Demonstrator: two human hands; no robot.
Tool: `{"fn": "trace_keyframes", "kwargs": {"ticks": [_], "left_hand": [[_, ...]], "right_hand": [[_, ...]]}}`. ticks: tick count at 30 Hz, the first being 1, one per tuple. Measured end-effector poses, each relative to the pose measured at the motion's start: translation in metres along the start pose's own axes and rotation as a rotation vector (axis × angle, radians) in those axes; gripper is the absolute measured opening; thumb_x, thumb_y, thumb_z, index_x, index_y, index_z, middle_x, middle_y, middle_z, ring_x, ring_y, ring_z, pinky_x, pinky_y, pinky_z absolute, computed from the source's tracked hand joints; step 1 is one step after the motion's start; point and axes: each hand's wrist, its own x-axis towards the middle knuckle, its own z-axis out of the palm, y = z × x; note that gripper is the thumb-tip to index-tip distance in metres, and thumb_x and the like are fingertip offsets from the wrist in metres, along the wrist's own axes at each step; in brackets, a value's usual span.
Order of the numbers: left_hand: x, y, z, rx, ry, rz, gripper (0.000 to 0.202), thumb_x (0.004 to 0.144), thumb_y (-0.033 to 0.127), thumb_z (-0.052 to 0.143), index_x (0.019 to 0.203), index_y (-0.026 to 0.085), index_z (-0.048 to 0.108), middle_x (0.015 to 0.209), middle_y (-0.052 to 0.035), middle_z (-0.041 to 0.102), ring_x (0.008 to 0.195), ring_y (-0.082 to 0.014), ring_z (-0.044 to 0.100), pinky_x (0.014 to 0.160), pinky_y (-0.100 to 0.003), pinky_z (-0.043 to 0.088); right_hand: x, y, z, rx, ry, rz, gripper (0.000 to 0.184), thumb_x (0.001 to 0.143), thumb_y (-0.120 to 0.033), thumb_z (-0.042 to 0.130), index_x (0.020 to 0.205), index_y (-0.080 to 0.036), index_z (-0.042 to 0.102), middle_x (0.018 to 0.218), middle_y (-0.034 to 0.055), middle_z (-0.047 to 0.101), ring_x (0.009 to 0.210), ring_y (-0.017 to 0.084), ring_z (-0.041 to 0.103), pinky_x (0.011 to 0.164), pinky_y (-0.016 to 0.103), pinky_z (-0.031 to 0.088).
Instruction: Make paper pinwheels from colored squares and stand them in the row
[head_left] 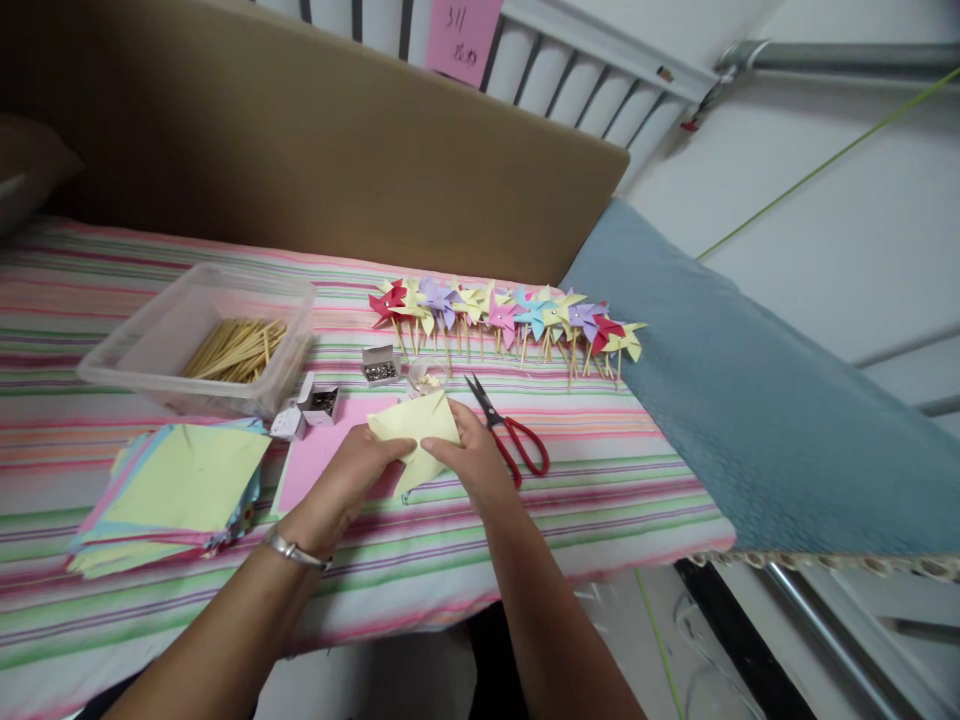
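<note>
Between my two hands is a pale yellow paper sheet (414, 416) with cuts and partly folded points, held above the table. My left hand (369, 456) pinches its left side, the thumb lying on the paper. On its right edge, my right hand (474, 452) grips with the thumb on top and the fingers behind. Pink paper (319, 450) lies under and left of my left hand. Just right of my right hand rest red-handled scissors (506, 425), blades pointing away. A small round clear tub (429, 377) with tiny pieces stands behind the yellow sheet.
Finished paper pinwheels (502, 312) on sticks lie in a row at the back. A clear plastic bin (112, 365) holds wooden sticks (236, 350). Small boxes of pins (381, 368) stand near a stack of coloured paper squares (180, 480). A brown board (315, 150) rises behind.
</note>
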Motion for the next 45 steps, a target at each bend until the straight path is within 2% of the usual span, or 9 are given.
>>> {"fn": "trace_keyframes", "kwargs": {"ticks": [8,13,19,24,28,34,37,40,45], "left_hand": [[-0.001,0.0,0.0,0.007,-0.007,0.007,0.024,0.059,0.019,0.073,0.083,0.014,0.072,0.083,-0.0088,0.073,0.074,-0.023,0.066,0.072,-0.034,0.048],[-0.004,0.003,0.005,-0.06,-0.066,0.024,0.03,0.063,0.022,0.074,0.091,0.013,0.072,0.089,-0.0102,0.074,0.077,-0.022,0.066,0.075,-0.033,0.049],[-0.001,-0.001,0.004,-0.101,-0.032,-0.002,0.032,0.061,0.025,0.076,0.09,0.012,0.072,0.084,-0.0098,0.074,0.071,-0.021,0.066,0.072,-0.034,0.049],[0.001,0.005,-0.002,-0.091,0.03,0.015,0.031,0.058,0.025,0.076,0.085,0.011,0.071,0.077,-0.0083,0.073,0.067,-0.0189,0.065,0.067,-0.03,0.049],[0.0,0.018,-0.006,-0.145,0.043,0.041,0.029,0.058,0.022,0.074,0.084,0.012,0.071,0.073,-0.0049,0.073,0.067,-0.0179,0.065,0.069,-0.029,0.049],[-0.002,0.029,-0.01,-0.101,0.036,0.059,0.021,0.058,0.017,0.07,0.079,0.014,0.07,0.066,-0.0006,0.07,0.06,-0.0149,0.062,0.061,-0.025,0.047],[-0.004,0.033,-0.011,-0.082,0.06,0.039,0.011,0.056,0.017,0.07,0.066,0.015,0.066,0.051,0.0035,0.062,0.053,-0.013,0.057,0.054,-0.023,0.043],[-0.005,0.036,-0.012,-0.083,0.069,0.031,0.011,0.054,0.016,0.072,0.058,0.016,0.061,0.044,0.0059,0.055,0.05,-0.0121,0.054,0.051,-0.022,0.04],[-0.002,0.033,-0.015,-0.064,0.059,0.024,0.016,0.056,0.019,0.073,0.071,0.015,0.068,0.06,0.0015,0.067,0.056,-0.0126,0.058,0.053,-0.022,0.041]], "right_hand": [[-0.002,-0.007,0.002,-0.13,0.033,-0.006,0.049,0.063,-0.016,0.065,0.112,-0.021,0.06,0.098,0.0028,0.07,0.085,0.021,0.065,0.07,0.03,0.052],[0.0,-0.001,0.005,0.036,0.047,-0.001,0.045,0.063,-0.02,0.067,0.108,-0.019,0.06,0.096,0.0043,0.071,0.081,0.022,0.065,0.068,0.031,0.052],[-0.001,0.0,0.014,0.261,0.089,0.06,0.048,0.059,-0.018,0.07,0.106,-0.019,0.06,0.098,0.0042,0.072,0.082,0.022,0.067,0.071,0.031,0.053],[-0.003,-0.004,0.014,0.267,0.109,0.087,0.051,0.062,-0.02,0.07,0.111,-0.019,0.057,0.091,0.0037,0.072,0.081,0.021,0.066,0.071,0.03,0.051],[-0.004,-0.007,0.012,0.186,0.103,0.031,0.052,0.067,-0.018,0.067,0.117,-0.021,0.056,0.071,-0.002,0.068,0.068,0.016,0.062,0.065,0.026,0.047],[-0.008,-0.007,0.012,0.095,0.023,-0.099,0.052,0.075,-0.018,0.061,0.125,-0.023,0.052,0.064,-0.0055,0.061,0.06,0.012,0.056,0.061,0.024,0.044],[-0.01,-0.005,0.01,-0.033,-0.005,-0.204,0.044,0.077,-0.017,0.059,0.12,-0.025,0.059,0.075,-0.002,0.065,0.07,0.014,0.06,0.069,0.028,0.048],[-0.012,-0.006,0.006,-0.291,-0.028,-0.401,0.03,0.078,-0.014,0.058,0.103,-0.027,0.07,0.103,0.0037,0.066,0.098,0.019,0.059,0.089,0.034,0.045],[-0.013,-0.009,0.003,-0.437,-0.101,-0.472,0.017,0.076,-0.013,0.064,0.08,-0.026,0.074,0.13,0.0045,0.054,0.123,0.023,0.046,0.104,0.038,0.035]]}}
